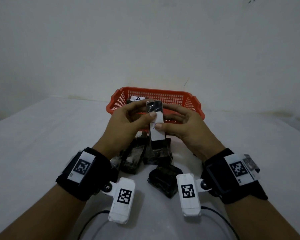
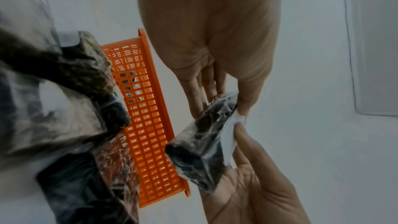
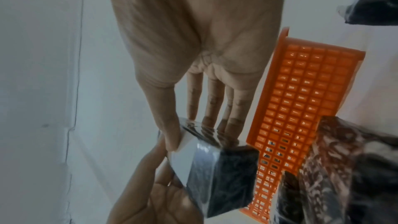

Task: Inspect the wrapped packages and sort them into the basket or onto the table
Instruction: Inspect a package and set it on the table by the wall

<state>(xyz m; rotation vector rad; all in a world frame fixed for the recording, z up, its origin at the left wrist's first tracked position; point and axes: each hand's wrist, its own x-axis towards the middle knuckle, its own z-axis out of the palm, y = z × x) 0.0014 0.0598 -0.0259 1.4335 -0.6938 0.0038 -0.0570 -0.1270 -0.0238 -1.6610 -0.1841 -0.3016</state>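
A black wrapped package (image 1: 157, 135) with a white handwritten label is held upright above the table, in front of the orange basket (image 1: 180, 98). My left hand (image 1: 148, 110) pinches its upper part, thumb on the label and fingers behind. My right hand (image 1: 164, 121) pinches its middle from the other side. The left wrist view shows the package (image 2: 200, 142) between both hands, and so does the right wrist view, with the package (image 3: 224, 176) label side up. Inside the basket lies another package (image 1: 137, 99) labelled "A".
Several more wrapped packages (image 1: 140, 156) lie in a pile on the white table (image 1: 42, 135) under my hands, one (image 1: 164, 179) nearest me. The basket stands against the white wall. Cables trail from the wrist cameras near the front edge.
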